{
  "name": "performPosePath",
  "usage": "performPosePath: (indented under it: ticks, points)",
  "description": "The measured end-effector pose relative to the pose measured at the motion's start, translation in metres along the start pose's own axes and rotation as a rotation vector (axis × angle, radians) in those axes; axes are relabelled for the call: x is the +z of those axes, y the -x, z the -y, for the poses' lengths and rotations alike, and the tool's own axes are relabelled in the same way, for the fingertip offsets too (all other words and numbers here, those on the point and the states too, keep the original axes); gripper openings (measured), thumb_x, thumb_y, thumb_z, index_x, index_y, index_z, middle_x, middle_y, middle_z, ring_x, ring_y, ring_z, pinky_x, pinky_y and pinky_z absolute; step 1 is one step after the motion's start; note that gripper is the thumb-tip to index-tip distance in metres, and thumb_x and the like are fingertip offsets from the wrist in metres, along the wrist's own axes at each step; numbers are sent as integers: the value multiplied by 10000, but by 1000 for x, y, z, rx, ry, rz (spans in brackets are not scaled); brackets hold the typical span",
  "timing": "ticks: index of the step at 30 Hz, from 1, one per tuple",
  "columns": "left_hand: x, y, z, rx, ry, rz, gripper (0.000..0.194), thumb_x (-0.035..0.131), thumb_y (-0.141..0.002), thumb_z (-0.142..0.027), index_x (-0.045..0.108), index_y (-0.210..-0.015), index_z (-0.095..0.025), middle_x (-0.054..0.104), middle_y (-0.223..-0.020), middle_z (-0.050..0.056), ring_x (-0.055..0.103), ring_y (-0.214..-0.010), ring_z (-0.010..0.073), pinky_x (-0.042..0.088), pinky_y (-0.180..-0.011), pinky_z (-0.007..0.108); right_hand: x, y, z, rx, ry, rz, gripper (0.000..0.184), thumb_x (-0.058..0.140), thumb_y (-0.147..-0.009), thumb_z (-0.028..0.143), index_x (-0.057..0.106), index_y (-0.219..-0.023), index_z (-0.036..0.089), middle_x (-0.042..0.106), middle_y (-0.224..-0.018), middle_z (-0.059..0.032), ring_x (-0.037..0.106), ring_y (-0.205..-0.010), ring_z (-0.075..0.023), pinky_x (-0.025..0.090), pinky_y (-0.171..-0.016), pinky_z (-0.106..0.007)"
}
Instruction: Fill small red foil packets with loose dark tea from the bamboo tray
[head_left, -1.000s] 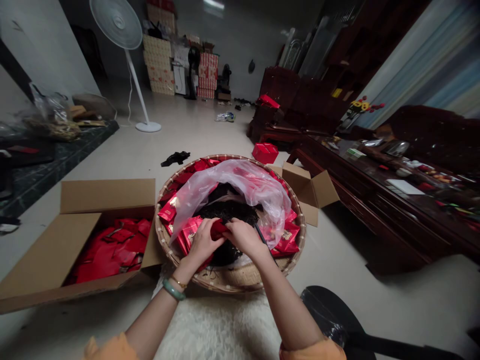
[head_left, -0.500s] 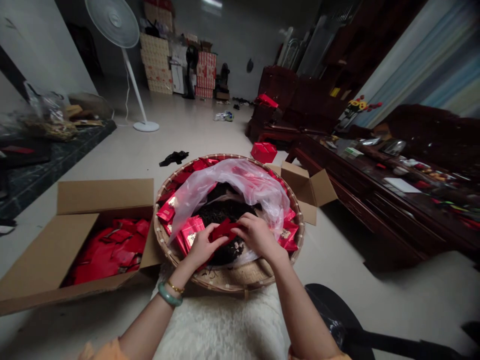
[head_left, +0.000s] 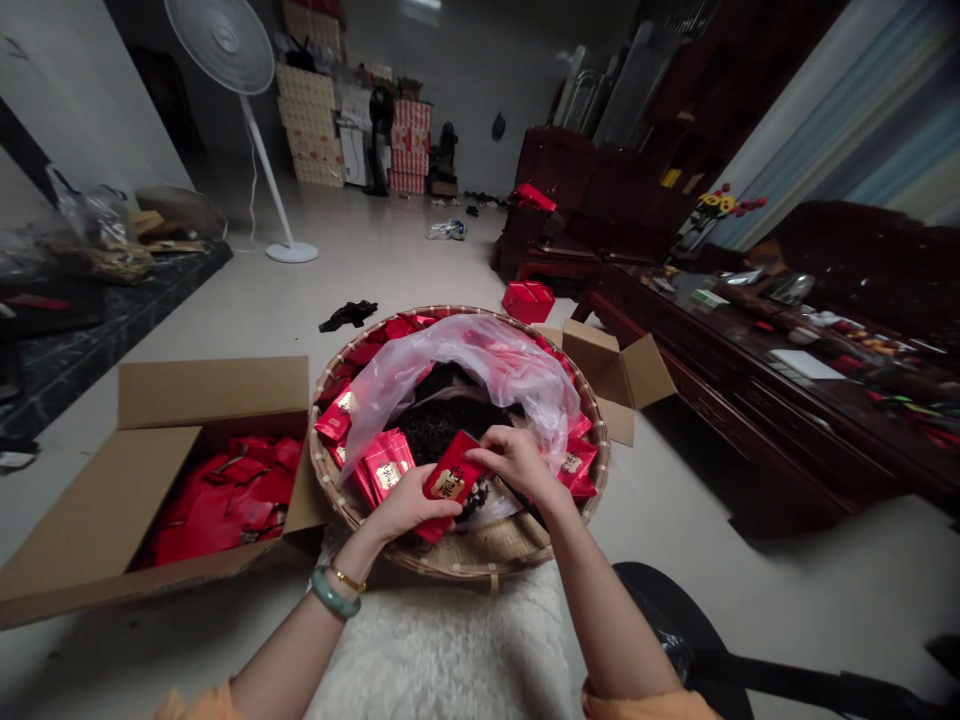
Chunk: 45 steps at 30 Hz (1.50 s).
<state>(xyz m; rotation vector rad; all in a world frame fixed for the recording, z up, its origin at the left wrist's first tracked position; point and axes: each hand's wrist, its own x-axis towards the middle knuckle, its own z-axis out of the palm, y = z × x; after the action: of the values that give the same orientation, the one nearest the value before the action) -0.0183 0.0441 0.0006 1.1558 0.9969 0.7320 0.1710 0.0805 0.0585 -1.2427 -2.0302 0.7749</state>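
Both my hands are over a round woven bamboo basket [head_left: 480, 562], holding a flat red foil packet [head_left: 452, 477] with a gold label. My left hand [head_left: 409, 505] supports its lower end, and my right hand [head_left: 514, 465] pinches its upper edge. Dark loose tea leaves [head_left: 439, 430] lie just beyond it in a clear plastic bag [head_left: 465, 350]. More red packets [head_left: 386, 467] are piled beside my left hand, and others line the basket. A dark slim handle [head_left: 517, 497] passes under my right hand.
An open cardboard box [head_left: 161, 490] full of red packets stands left of the basket, and a smaller open carton [head_left: 619, 370] sits behind it. A dark wooden table [head_left: 720, 390] with scattered items runs along the right. A white rug lies under the basket.
The red packet has been raised from the leaves and turned, now showing its flat labelled face. My hands have drawn slightly apart, and the view has tilted a little.
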Motion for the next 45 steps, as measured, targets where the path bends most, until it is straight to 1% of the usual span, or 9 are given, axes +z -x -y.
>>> performPosePath:
  ticks: [4, 8, 14, 19, 27, 37, 40, 43, 45]
  points:
    - [-5, 1, 2, 39, -152, -47, 406, 772, -548, -253, 621, -904, -130, 681, -822, 13, 623, -735, 182, 502, -704, 309, 2, 0, -2, 117, -112, 25, 284, 614, -774, 390, 577, -612, 159, 561, -574, 15, 494, -517, -95, 356, -484, -198]
    - [-12, 0, 10, 73, -220, -61, 417, 767, -541, -275, 651, -915, -133, 687, -837, 13, 616, -793, 208, 489, -743, 321, 3, 0, -5, 145, -178, 33, 282, 598, -772, 395, 565, -623, 158, 548, -572, 16, 485, -533, -96, 364, -490, -193]
    - [-20, -6, 22, 144, -185, -129, 401, 568, -743, -504, 663, -798, -118, 649, -700, 20, 577, -650, 167, 465, -603, 266, 2, 0, -10, 204, -285, 23, 315, 612, -745, 443, 543, -626, 160, 535, -545, 21, 491, -506, -99, 363, -468, -195]
    - [-11, -6, 17, 169, -74, -209, 490, 492, -765, -599, 624, -905, -149, 658, -784, 33, 594, -674, 170, 481, -572, 267, 14, -1, -13, 221, -330, 96, 331, 646, -708, 474, 616, -736, 146, 564, -593, 23, 486, -507, -91, 365, -470, -194]
    - [-6, -2, 11, 62, 51, -91, 509, 536, -722, -628, 583, -903, -155, 659, -824, 35, 610, -692, 173, 490, -626, 281, 21, 1, -17, 290, -329, 200, 335, 676, -683, 445, 661, -706, 111, 570, -530, 19, 465, -463, -82, 343, -450, -188]
    - [-8, -11, 16, 170, -213, -281, 531, 415, -768, -658, 491, -580, -168, 490, -531, -24, 462, -546, 128, 380, -530, 247, 30, 4, -20, 273, -176, 207, 284, 662, -709, 419, 685, -727, 137, 626, -576, 10, 515, -510, -98, 334, -463, -183]
    - [-6, -8, 16, 184, -164, -225, 440, 525, -743, -585, 571, -701, -150, 573, -631, -12, 527, -603, 136, 428, -575, 248, 31, 4, -23, 263, -159, 184, 280, 663, -710, 416, 686, -744, 139, 617, -585, 11, 507, -520, -96, 329, -465, -181]
    - [-2, -5, 13, 94, -54, -110, 447, 676, -661, -480, 599, -938, -138, 640, -757, 8, 597, -640, 151, 481, -602, 265, 32, 5, -24, 244, -150, 173, 280, 675, -700, 411, 688, -772, 141, 605, -583, 17, 499, -526, -95, 325, -468, -180]
    - [1, -3, 13, 22, 28, -81, 478, 706, -641, -457, 586, -972, -134, 647, -761, 12, 615, -614, 155, 504, -589, 281, 33, 5, -24, 238, -149, 175, 279, 680, -695, 409, 688, -781, 143, 597, -578, 23, 492, -525, -93, 324, -471, -179]
